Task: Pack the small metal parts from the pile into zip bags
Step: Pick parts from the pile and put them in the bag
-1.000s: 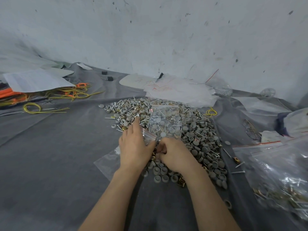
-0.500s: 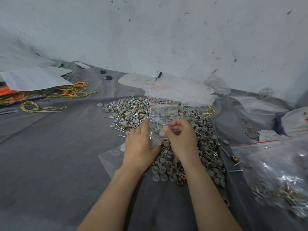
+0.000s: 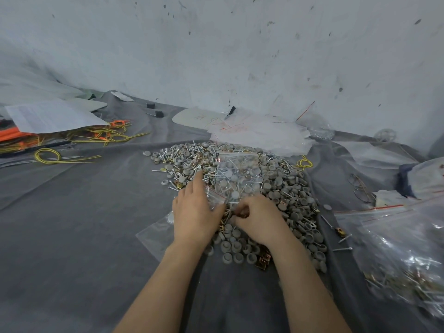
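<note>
1. The zip bag (image 3: 237,175) lies flat on top of the pile (image 3: 283,200) in the middle of the frame, just above both my hands. Grey caps and screws show through its film. I cannot tell whether they are inside it or beneath it.
2. My left hand (image 3: 195,212) rests with its fingers straight over the bag's lower left corner. A red-striped edge shows beside my thumb, and I take it for the mouth. I cannot tell whether the thumb nips the film.
3. My right hand (image 3: 260,219) is curled, fingertips down among the parts at the bag's lower edge. I cannot tell whether they have closed on anything.
4. I should take a small pinch, not a fistful, because the long screws would likely snag on the mouth.
5. My left thumb should lift the upper lip so the mouth gapes toward the right hand. If the bag stays low over the pile, anything dropped falls back in.
6. Screws should go in lengthwise, since their points could pierce the film.
7. The stripe must stay clear of parts so that it can seal.
8. The spare bag (image 3: 156,236) under my left wrist, left of centre, could drag along, so I should mind it.
</note>
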A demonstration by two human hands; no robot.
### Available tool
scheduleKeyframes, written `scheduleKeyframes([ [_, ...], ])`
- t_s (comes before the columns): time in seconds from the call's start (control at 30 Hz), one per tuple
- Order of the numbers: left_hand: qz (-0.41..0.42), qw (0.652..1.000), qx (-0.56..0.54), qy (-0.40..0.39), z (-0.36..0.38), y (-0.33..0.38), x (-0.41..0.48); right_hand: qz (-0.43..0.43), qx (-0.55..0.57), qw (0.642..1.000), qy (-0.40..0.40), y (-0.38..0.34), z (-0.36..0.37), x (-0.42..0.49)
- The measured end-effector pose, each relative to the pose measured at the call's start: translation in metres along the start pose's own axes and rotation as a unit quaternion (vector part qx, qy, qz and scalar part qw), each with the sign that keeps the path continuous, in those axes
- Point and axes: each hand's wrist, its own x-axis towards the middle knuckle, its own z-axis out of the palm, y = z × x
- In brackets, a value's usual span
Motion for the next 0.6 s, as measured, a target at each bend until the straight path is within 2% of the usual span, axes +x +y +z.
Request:
scheduleKeyframes([
  [0.1,0.0,1.0,-0.002,-0.001,0.0,0.0,0.0,0.004,-0.077,0.997,0.012,-0.005,0.008,-0.001],
  [0.23,0.004,1.0,-0.004,-0.002,0.001,0.001,-0.001,0.002,-0.074,0.997,0.021,-0.004,0.011,-0.001],
  [0.33,0.012,1.0,-0.007,-0.01,0.001,0.002,-0.002,0.014,0.066,0.994,0.085,-0.006,0.005,0.0],
  [0.43,0.029,0.999,-0.007,-0.024,0.001,0.003,-0.003,0.025,0.231,0.961,0.153,-0.008,-0.001,0.001],
  [0.5,0.041,0.998,-0.009,-0.035,0.001,0.003,-0.003,0.027,0.303,0.935,0.183,-0.009,-0.002,0.003],
  [0.6,0.058,0.997,-0.005,-0.049,0.002,0.005,-0.003,0.023,0.361,0.919,0.155,-0.013,-0.002,0.004],
])
